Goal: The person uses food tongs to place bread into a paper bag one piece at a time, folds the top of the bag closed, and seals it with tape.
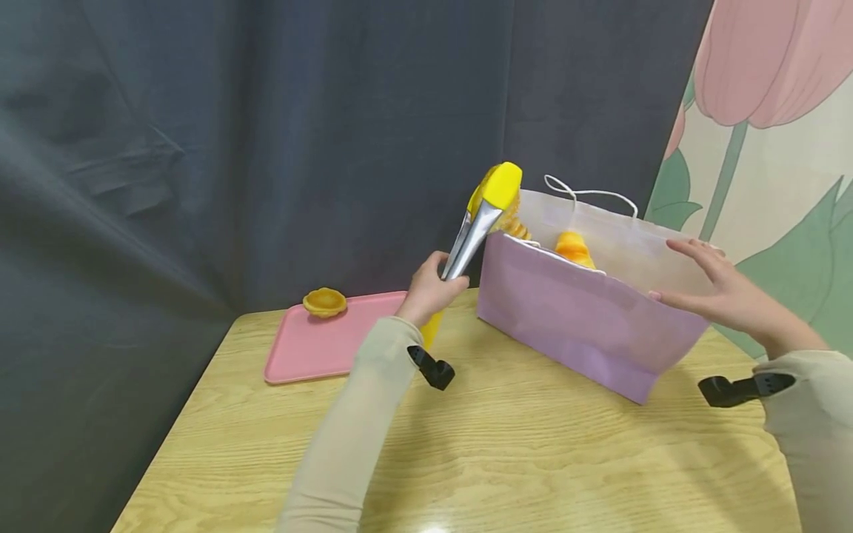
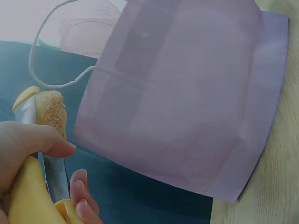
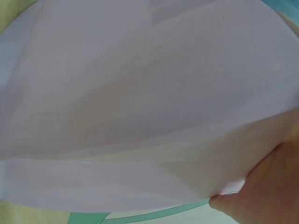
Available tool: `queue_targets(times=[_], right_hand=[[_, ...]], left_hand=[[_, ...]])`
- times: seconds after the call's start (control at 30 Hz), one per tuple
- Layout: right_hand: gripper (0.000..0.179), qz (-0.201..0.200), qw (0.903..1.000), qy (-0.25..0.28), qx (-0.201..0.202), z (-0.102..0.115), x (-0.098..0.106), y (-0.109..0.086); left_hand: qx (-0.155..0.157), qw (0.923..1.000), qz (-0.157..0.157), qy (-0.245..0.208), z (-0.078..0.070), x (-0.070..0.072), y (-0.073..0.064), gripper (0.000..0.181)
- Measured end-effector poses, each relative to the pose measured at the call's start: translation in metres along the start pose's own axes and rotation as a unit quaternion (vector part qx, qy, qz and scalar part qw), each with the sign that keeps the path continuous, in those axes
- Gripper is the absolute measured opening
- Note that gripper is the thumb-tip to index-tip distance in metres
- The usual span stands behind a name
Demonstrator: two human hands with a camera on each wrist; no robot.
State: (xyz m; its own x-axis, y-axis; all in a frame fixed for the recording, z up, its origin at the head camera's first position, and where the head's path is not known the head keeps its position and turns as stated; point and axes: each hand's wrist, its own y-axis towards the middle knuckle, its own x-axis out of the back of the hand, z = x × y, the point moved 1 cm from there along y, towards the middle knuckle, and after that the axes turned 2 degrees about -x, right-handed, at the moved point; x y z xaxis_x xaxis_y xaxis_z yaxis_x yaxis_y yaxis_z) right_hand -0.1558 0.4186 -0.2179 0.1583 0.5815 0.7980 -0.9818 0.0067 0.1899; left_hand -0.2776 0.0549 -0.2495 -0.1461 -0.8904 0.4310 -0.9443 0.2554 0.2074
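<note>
In my left hand (image 1: pixel 433 287) I grip a pair of metal tongs (image 1: pixel 469 240) with yellow tips and yellow handle. Between the tips is a crumb-coated bread piece (image 2: pixel 52 109), partly hidden by them in the head view. It is at the left end of the mouth of a pale purple paper bag (image 1: pixel 566 318). A golden ridged bread roll (image 1: pixel 573 248) shows inside that bag. My right hand (image 1: pixel 729 296) touches the bag's right side, thumb and fingers spread apart along the rim.
A pink tray (image 1: pixel 313 352) lies at the back left of the wooden table (image 1: pixel 506 459), with a yellow tart shell (image 1: pixel 324 302) on its far edge. White cord handles (image 1: pixel 600 194) rise from the bag. A dark curtain (image 1: pixel 373 148) hangs behind the table.
</note>
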Motion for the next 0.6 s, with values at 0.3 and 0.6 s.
queue_targets(times=[0.3, 0.6], right_hand=[[0.087, -0.005, 1.0, -0.002, 0.003, 0.001, 0.001, 0.0], [0.087, -0.004, 1.0, -0.001, -0.002, 0.003, 0.002, -0.001]], left_hand=[[-0.034, 0.995, -0.021, 0.092, -0.007, -0.006, 0.003, 0.048], [-0.057, 0.9906, -0.026, 0.122, -0.021, -0.017, 0.004, 0.05]])
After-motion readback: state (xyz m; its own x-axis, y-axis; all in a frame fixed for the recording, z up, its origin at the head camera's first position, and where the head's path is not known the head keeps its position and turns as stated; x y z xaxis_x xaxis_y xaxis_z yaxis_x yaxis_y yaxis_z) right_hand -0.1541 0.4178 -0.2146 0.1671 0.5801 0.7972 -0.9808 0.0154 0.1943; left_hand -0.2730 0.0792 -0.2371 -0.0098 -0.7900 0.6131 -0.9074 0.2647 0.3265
